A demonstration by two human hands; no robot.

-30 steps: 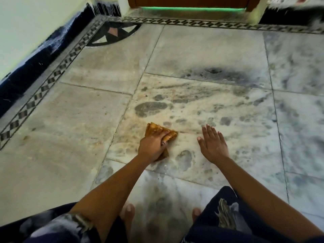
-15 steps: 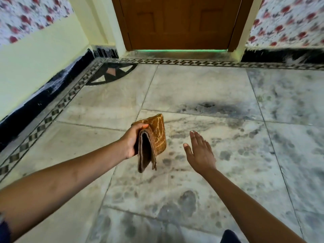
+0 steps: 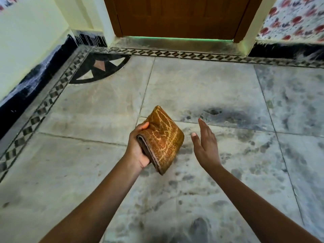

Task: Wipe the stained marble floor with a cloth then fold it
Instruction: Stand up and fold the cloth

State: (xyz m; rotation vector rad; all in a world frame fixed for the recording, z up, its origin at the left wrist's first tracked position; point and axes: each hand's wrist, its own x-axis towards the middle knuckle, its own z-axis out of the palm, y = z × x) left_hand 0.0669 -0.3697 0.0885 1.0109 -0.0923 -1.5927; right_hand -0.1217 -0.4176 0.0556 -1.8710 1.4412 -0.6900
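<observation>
Cloth first: a mustard-brown, yellow-streaked terry cloth [image 3: 163, 139], already doubled into a thick pad, is held in the air above the grey-veined marble floor [image 3: 84, 172] and touches no part of it.

At its left side, the left hand [image 3: 136, 149] grips it. The thumb lies over the upper left edge and the palm is against the stacked, layered edges. The fingers underneath are hidden, so I cannot say how far they wrap.

The pad sits as a diamond. Its long axis runs from a far corner pointing towards the brown wooden door [image 3: 175, 14] down to a near corner pointing back at the person. Its broad patterned face is tilted up and to the right.

Just beside that face, but apart from it with a strip of floor showing between, the right hand [image 3: 204, 142] is open. Its fingers are straight and together, and its palm is turned towards the cloth.

Further right, a dark sooty stain [image 3: 228, 114] and scattered grey blotches remain on the tiles.

The free right corner lies nearest the right hand, so that hand is probably the one to take it. Any further fold would likely turn across the long axis while the left hand anchors the layered edge. With only the thumb seen clamping, the layers could splay open.
</observation>
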